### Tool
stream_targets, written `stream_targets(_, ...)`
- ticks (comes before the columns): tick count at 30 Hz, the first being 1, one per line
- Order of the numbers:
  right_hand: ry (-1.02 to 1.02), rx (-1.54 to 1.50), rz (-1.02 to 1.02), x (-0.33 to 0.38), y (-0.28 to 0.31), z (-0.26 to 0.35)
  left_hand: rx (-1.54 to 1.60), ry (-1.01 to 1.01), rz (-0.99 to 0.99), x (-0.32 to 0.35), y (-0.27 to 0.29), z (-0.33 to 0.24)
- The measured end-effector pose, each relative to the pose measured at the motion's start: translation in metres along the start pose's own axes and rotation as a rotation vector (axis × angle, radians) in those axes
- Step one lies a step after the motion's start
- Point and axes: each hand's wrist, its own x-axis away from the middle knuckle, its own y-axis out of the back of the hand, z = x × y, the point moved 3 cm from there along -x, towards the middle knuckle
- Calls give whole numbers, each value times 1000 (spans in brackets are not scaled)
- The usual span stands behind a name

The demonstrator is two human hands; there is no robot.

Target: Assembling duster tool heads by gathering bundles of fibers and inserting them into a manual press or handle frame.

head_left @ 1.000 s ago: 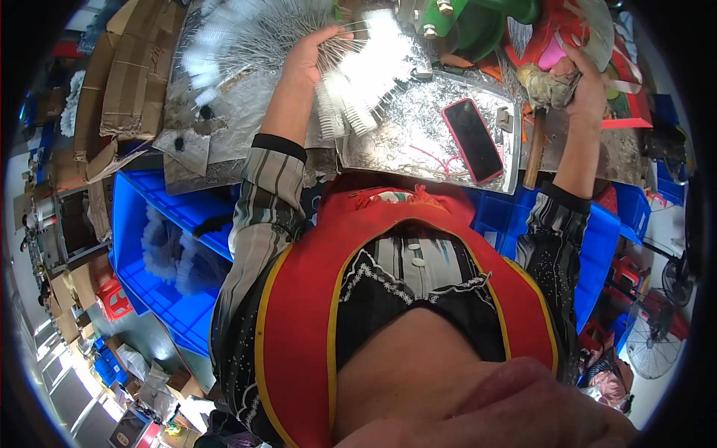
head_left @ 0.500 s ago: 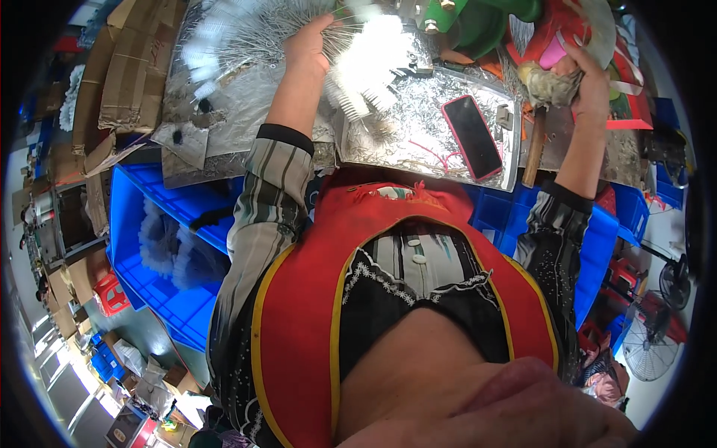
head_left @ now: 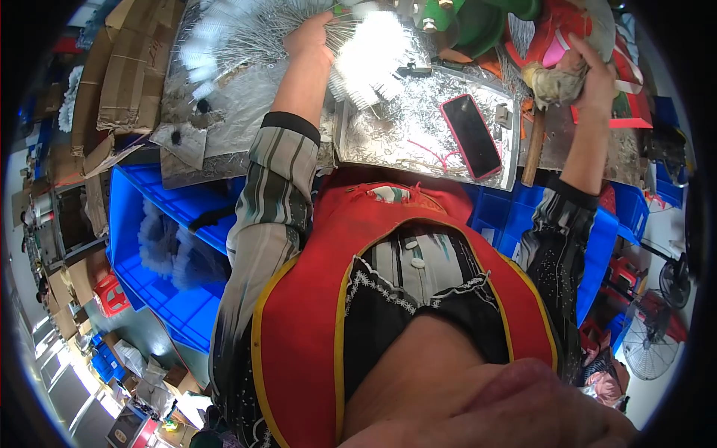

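Note:
My left hand (head_left: 309, 39) is at the top left of the bench, its fingers closed at the stems of a pile of thin wire brushes (head_left: 246, 33) with white bristles. A pale brush head shows just beyond the fingertips; strong light washes out the bristles to the right. On the right, my right hand (head_left: 595, 82) curls against a dirty, pale cloth-wrapped lump (head_left: 554, 85), one finger raised along its upper side. Part of the fingers is hidden behind the lump. A green machine (head_left: 478, 26) with bolts stands between my hands, cut off by the top edge.
A phone in a red case (head_left: 472, 137) lies on the shiny metal tray (head_left: 388, 153), among wire scraps. A wooden handle (head_left: 533, 149) points toward me. Blue bins (head_left: 168, 198) stand below the bench, one with fluffy brushes. Cardboard boxes (head_left: 134, 75) are at left, fans (head_left: 648, 343) at right.
My left forearm has shifted slightly right, its hand staying at the brush stems. My right hand has moved a little to the right, with its raised finger straighter. The phone has not moved.

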Motion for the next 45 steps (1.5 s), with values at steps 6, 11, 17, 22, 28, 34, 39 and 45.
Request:
stream_targets(6, 533, -94, -15, 12, -11, -88, -6, 149, 272, 20, -3, -14)
stream_targets(11, 138, -64, -145, 8, 0, -48, -428, 273, 641, 48, 5, -29)
stream_targets(17, -167, -172, 54, -12, 27, -40, -182, 276, 596, 46, 7, -5)
stream_targets(22, 38, -57, -13, 0, 11, -40, 32, 173, 432, 50, 12, -6)
stream_targets(28, -6, -9, -26, 5, 5, -33, 67, 120, 301, 45, 13, 1)
stream_targets(34, -126, 11, -12, -6, 6, -5, 79, 72, 228, 45, 8, 1)
stream_targets(39, 195, 43, -38, 6, 4, -38, 99, 35, 219, 46, 9, -1)
stream_targets(45, 438, -28, -42, 6, -6, -85, -85, 245, 411, 47, 10, -15)
